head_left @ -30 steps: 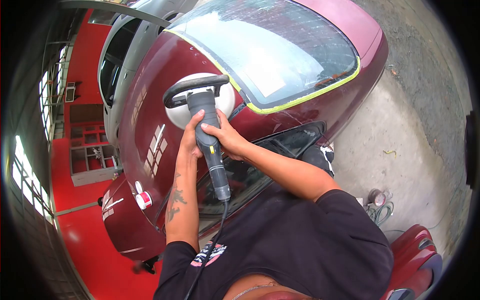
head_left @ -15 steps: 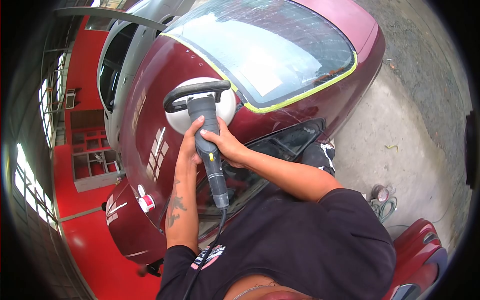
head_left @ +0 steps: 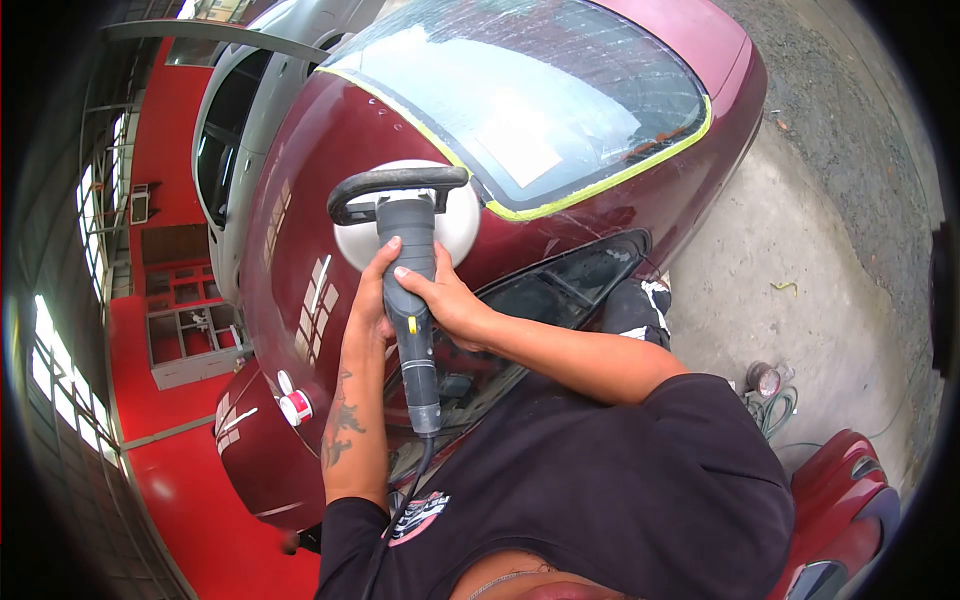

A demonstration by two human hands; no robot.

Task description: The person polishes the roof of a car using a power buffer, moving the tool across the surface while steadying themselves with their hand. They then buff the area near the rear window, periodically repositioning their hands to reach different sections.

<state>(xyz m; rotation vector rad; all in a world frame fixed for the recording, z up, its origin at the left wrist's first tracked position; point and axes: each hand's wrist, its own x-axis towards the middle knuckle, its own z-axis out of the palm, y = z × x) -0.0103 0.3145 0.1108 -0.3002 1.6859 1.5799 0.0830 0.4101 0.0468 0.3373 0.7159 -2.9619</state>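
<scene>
A black and grey car polisher (head_left: 408, 300) is held by its body between both my hands. My left hand (head_left: 374, 296) wraps its left side, thumb along the top. From the right, my right hand (head_left: 450, 302) is closed round the same grip, with its thumb laid across. Beyond them are the polisher's black loop handle (head_left: 400, 180) and its wide white round pad (head_left: 458, 225), which lies against the dark red roof (head_left: 300, 200) of a car. The pad's underside is hidden. A black cord (head_left: 410, 490) runs from the polisher's near end down past my shirt.
Yellow-green tape (head_left: 600, 190) edges the car's wet-looking rear glass (head_left: 520, 90). An open white tub with a red label (head_left: 296, 407) stands on the car at left. A silver car (head_left: 225, 150) is beyond. Hoses (head_left: 775, 410) and red car parts (head_left: 840, 500) lie at right.
The polisher's near end has swung left, and its pad has shifted slightly right and down in view. Both hands keep their grip, and my left forearm has moved slightly left.
</scene>
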